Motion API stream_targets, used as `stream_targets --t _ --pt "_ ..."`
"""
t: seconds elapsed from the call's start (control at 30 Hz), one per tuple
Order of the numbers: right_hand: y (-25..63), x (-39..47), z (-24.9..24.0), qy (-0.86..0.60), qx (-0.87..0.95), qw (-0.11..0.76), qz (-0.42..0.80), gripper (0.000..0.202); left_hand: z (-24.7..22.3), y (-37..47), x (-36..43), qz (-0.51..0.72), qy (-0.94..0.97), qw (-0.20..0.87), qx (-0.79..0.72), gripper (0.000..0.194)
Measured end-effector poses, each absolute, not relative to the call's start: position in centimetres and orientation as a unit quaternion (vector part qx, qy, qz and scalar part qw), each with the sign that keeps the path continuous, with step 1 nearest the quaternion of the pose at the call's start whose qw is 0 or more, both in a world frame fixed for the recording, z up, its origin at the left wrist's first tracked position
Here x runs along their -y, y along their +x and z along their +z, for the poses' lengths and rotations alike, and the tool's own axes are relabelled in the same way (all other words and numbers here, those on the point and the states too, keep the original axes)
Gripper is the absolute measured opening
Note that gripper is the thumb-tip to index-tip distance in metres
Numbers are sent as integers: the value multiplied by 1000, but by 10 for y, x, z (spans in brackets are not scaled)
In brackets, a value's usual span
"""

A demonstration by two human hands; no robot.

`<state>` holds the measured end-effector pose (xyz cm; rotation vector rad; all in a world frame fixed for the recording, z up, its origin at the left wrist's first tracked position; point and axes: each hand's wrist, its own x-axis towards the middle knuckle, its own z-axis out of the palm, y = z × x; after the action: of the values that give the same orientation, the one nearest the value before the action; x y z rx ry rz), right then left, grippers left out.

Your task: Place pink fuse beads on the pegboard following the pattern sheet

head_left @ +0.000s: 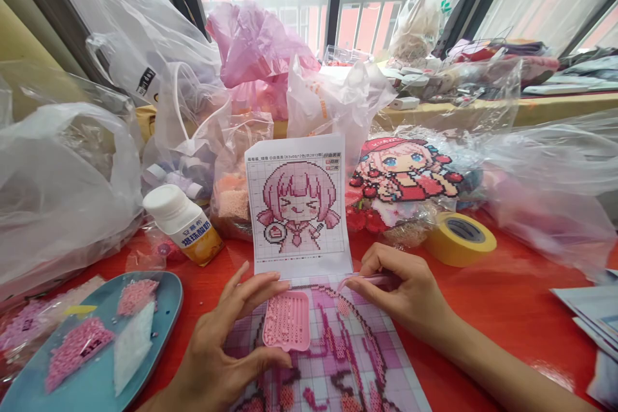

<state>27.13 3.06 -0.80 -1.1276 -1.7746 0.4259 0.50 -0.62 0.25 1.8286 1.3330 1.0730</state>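
A small pink tray (288, 320) with rows of pink beads lies over a gridded pattern sheet (400, 370) partly covered in pink, magenta and dark beads. The thumb and fingers of my left hand (232, 341) grip this tray at its top and bottom edges. Pinched in my right hand (403, 286) is a thin pink tool (371, 279), its tip near the upper part of the sheet. Behind the sheet stands a printed chart (299, 206) of a pink-haired character.
At the left, a blue plate (167, 328) holds bags of pink beads. A white-capped bottle (183, 222) stands behind it. Yellow tape (461, 241) and a finished bead picture (405, 170) are back right, with plastic bags (333, 93) along the window.
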Motion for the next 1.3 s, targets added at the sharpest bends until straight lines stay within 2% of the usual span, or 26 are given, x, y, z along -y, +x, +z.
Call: stream_targets --t 0.4,0.6,0.87,1.3 --pt "272 -31 -11 -488 704 481 188 38 3 3 4 404 720 284 -489 61" --pt "272 -30 -11 -492 701 481 188 37 4 -5 -1 358 757 268 -477 60" --pt "272 -29 -8 -430 747 474 179 35 -1 0 1 398 718 282 -496 61" --pt "273 -30 -7 -447 756 451 160 36 8 4 2 399 699 296 -514 64"
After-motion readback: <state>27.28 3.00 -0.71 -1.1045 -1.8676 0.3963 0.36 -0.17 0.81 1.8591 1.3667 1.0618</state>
